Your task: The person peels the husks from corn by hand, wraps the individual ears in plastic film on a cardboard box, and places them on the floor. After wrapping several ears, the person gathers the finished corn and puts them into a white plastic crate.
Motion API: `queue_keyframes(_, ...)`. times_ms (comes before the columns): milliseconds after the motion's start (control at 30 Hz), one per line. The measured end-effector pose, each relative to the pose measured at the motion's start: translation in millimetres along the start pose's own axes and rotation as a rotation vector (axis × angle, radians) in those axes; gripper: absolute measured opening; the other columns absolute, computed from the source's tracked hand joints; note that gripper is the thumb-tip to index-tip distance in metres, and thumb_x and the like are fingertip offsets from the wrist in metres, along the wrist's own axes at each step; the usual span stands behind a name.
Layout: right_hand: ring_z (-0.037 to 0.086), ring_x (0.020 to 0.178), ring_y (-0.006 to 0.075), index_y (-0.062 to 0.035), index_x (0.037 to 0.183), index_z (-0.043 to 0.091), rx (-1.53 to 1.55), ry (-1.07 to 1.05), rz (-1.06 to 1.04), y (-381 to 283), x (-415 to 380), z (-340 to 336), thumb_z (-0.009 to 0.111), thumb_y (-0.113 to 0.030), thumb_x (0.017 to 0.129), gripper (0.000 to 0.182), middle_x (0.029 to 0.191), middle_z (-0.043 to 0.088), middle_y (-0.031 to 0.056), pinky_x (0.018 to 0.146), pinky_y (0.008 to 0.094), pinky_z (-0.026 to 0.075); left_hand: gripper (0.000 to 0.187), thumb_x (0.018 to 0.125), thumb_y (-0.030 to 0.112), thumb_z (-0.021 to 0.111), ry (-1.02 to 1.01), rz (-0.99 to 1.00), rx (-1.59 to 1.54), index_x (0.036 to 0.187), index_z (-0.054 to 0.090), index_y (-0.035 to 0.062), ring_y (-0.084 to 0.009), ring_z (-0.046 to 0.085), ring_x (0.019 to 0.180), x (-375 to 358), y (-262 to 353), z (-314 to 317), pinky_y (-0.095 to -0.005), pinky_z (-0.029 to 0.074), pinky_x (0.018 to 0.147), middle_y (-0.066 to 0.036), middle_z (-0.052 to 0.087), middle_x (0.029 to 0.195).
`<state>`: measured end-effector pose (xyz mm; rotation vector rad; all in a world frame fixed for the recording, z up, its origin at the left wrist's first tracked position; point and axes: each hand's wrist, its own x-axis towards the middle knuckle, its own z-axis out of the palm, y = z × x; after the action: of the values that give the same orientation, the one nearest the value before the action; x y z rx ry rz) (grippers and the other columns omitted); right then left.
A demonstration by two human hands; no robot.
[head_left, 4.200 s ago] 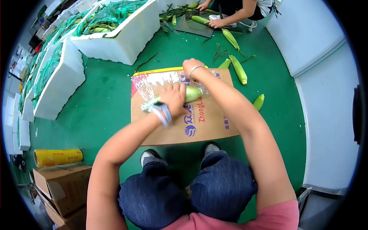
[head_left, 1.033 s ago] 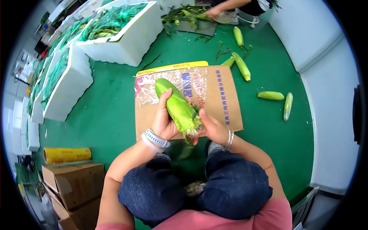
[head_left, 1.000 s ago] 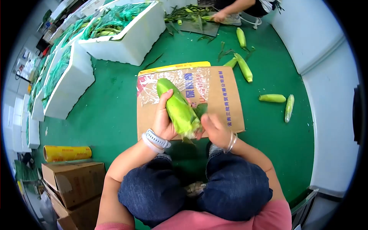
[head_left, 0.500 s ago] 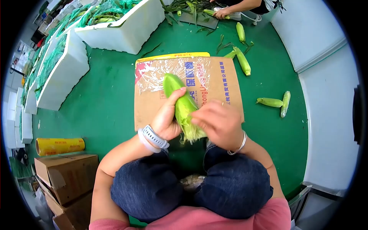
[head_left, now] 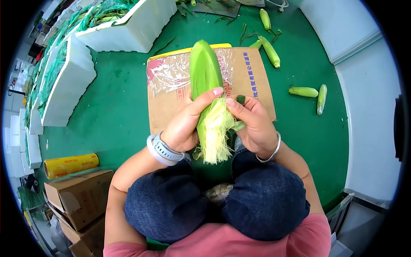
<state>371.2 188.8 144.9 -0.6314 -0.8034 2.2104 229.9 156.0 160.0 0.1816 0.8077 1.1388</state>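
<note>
Upright, corn [head_left: 205,73] above grip (both hands)

Left hand [head_left: 182,126] grips the corn ear [head_left: 205,77] at mid-length, thumb across the husk. Right hand [head_left: 254,124] pinches a husk leaf [head_left: 236,126] beside the pale silk [head_left: 215,137], which hangs over the knees. Ear held above the cardboard sheet [head_left: 252,81], plastic film [head_left: 171,75] on it. Loose cobs [head_left: 303,91] lie on the green floor [head_left: 120,111]; foam boxes [head_left: 128,32] at upper left.
</note>
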Motion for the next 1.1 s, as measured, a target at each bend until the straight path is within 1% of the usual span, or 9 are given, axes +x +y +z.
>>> queue_keyframes(67, 0.058, 0.077, 0.0076, 0.0002, 0.092, 0.058, 0.113, 0.031, 0.021, -3, -2, 4, 0.054, -0.011, 0.089, 0.012, 0.086, 0.061, 0.0043, 0.071, 0.0207, 0.046, 0.024, 0.083, 0.016, 0.06, -0.001, 0.215, 0.152, 0.101, 0.05, 0.0034, -0.0121, 0.059, 0.074, -3, 2, 7, -0.0254, 0.05, 0.063, -0.005, 0.058, 0.087)
queue_keyframes(300, 0.054, 0.076, 0.005, -0.0001, 0.092, 0.057, -0.153, 0.01, -0.257, -6, -5, 5, 0.053, -0.013, 0.09, 0.014, 0.083, 0.059, 0.0017, 0.07, 0.0186, 0.044, 0.025, 0.082, 0.013, 0.061, -0.005, 0.277, 0.205, 0.101, 0.048, 0.0023, -0.0123, 0.059, 0.075, -7, 3, 9, -0.0258, 0.049, 0.063, -0.005, 0.057, 0.088)
queue_keyframes(400, 0.052, 0.073, 0.003, 0.0006, 0.097, 0.055, -0.334, 0.015, -0.306, -8, -4, 8, 0.053, -0.015, 0.09, 0.017, 0.078, 0.057, -0.0017, 0.07, 0.0168, 0.042, 0.031, 0.086, 0.027, 0.056, 0.048, 0.319, 0.326, 0.104, 0.05, 0.0034, -0.0122, 0.059, 0.073, -7, 6, 0, -0.0263, 0.052, 0.063, -0.005, 0.057, 0.089)
queue_keyframes(467, 0.052, 0.078, 0.0082, 0.0023, 0.104, 0.051, -0.553, -0.077, -0.224, -15, -7, 6, 0.058, -0.02, 0.087, 0.029, 0.083, 0.055, 0.003, 0.072, 0.0212, 0.042, 0.034, 0.086, 0.034, 0.053, -0.056, -0.022, -0.028, 0.1, 0.054, 0.0031, -0.0141, 0.059, 0.072, -10, 14, -7, -0.0281, 0.052, 0.064, -0.007, 0.058, 0.09)
queue_keyframes(500, 0.052, 0.078, 0.0082, 0.0023, 0.104, 0.051, -0.552, -0.089, -0.223, -16, -5, 8, 0.058, -0.02, 0.087, 0.029, 0.083, 0.055, 0.003, 0.072, 0.0212, 0.042, 0.038, 0.086, 0.039, 0.052, 0.053, 0.003, -0.122, 0.099, 0.056, 0.0034, -0.018, 0.06, 0.075, -1, 6, -13, -0.0317, 0.053, 0.066, -0.01, 0.059, 0.092)
queue_keyframes(600, 0.05, 0.086, 0.0258, 0.0025, 0.113, 0.045, -1.25, -0.33, -0.661, -20, -3, 14, 0.069, -0.019, 0.069, 0.054, 0.095, 0.046, 0.014, 0.076, 0.0332, 0.042, 0.037, 0.088, 0.038, 0.049, -0.039, -0.089, -0.11, 0.103, 0.055, 0.0046, -0.0203, 0.06, 0.083, 4, 2, -31, -0.036, 0.053, 0.071, -0.011, 0.059, 0.092)
queue_keyframes(733, 0.052, 0.082, 0.0212, 0.0011, 0.103, 0.057, -1.382, -0.36, -0.611, -24, -6, 21, 0.07, -0.01, 0.06, 0.045, 0.096, 0.049, 0.0095, 0.071, 0.0269, 0.043, 0.032, 0.09, 0.035, 0.046, -0.095, -0.127, -0.181, 0.106, 0.053, 0.0079, -0.018, 0.061, 0.082, 1, -4, -19, -0.0324, 0.053, 0.071, -0.008, 0.06, 0.093)
queue_keyframes(900, 0.053, 0.073, 0.0099, 0.0035, 0.086, 0.06, -0.913, -0.134, -0.523, -8, 4, 6, 0.064, -0.007, 0.077, 0.014, 0.077, 0.056, 0.0055, 0.065, 0.0217, 0.04, 0.033, 0.087, 0.034, 0.052, -0.055, -0.186, -0.094, 0.107, 0.051, 0.0082, -0.015, 0.061, 0.07, 0, -3, -14, -0.0298, 0.053, 0.062, -0.005, 0.06, 0.088)
queue_keyframes(1100, 0.057, 0.084, 0.013, 0.0048, 0.093, 0.062, -0.658, -0.024, -0.289, -8, 0, 5, 0.067, -0.01, 0.077, 0.022, 0.092, 0.062, 0.0118, 0.075, 0.0249, 0.045, 0.032, 0.088, 0.033, 0.051, -0.036, -0.124, -0.075, 0.108, 0.051, 0.0079, -0.0133, 0.061, 0.072, -1, -6, -10, -0.0282, 0.054, 0.062, -0.005, 0.06, 0.089)
